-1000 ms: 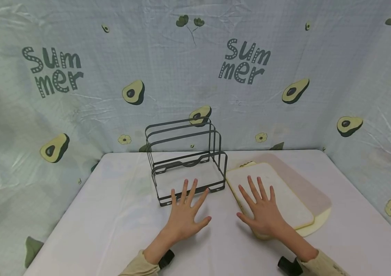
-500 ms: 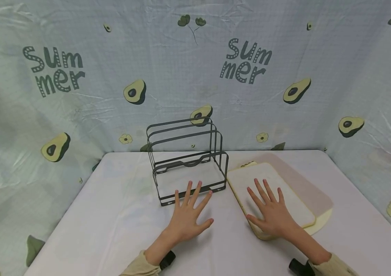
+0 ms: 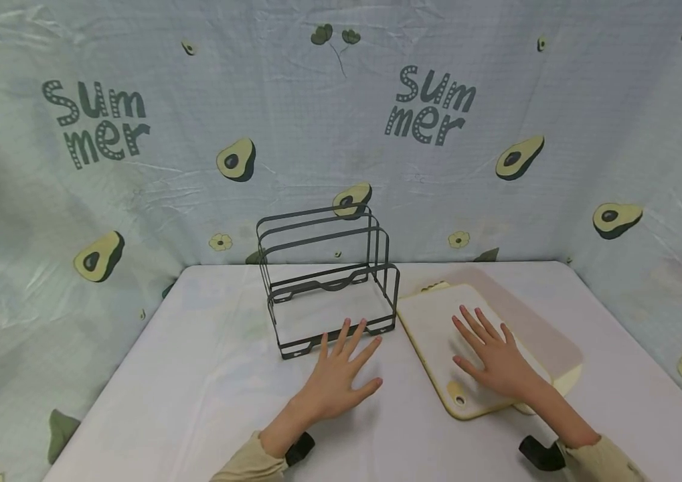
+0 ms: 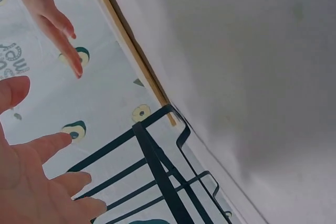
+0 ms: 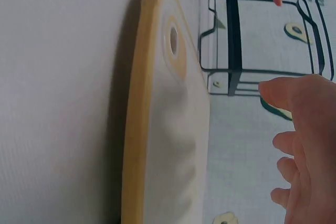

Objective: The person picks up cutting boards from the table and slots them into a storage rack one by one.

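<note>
A white cutting board (image 3: 431,328) with a yellow edge lies flat at the right of the table, its holed end toward me. Under it, a larger pink and cream flat piece (image 3: 536,328) sticks out on the right. My right hand (image 3: 500,361) hovers over the cutting board with fingers spread, holding nothing; the right wrist view shows a gap between the hand and the board (image 5: 170,140). In front of the black wire rack (image 3: 334,288), my left hand (image 3: 334,385) is held above the table, fingers spread and holding nothing.
The rack has several upright hoops and a lower front bar with a dip. It stands at the table's back centre, left of the boards. A printed cloth (image 3: 292,100) with avocados hangs behind the white table (image 3: 208,375) and along its sides.
My right hand has moved to the right over the cutting board, uncovering the board's hole. My left hand has shifted slightly right. The rack and boards have stayed in place.
</note>
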Action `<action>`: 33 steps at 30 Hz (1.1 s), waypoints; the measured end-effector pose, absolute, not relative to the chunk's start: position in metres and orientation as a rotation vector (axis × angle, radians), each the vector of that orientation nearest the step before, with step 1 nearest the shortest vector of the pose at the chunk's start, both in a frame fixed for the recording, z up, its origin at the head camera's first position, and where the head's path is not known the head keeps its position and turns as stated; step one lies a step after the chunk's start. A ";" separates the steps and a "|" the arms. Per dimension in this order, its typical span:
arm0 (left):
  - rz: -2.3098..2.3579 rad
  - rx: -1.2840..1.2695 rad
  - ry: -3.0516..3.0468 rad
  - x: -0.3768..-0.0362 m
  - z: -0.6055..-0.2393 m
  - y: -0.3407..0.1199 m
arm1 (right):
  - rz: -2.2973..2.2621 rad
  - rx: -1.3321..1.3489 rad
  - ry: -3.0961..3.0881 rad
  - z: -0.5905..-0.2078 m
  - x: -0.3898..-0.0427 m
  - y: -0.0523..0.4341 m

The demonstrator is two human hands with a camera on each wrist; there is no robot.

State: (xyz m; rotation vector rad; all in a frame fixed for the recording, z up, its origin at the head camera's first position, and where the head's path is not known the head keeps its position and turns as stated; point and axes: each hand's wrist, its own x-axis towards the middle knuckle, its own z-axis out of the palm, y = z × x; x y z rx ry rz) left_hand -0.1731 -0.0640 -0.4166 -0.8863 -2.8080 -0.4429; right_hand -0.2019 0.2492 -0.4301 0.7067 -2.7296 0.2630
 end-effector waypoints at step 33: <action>-1.779 -0.948 -2.738 -0.183 -0.419 -0.017 | 0.889 0.583 -3.026 -0.404 -0.275 0.303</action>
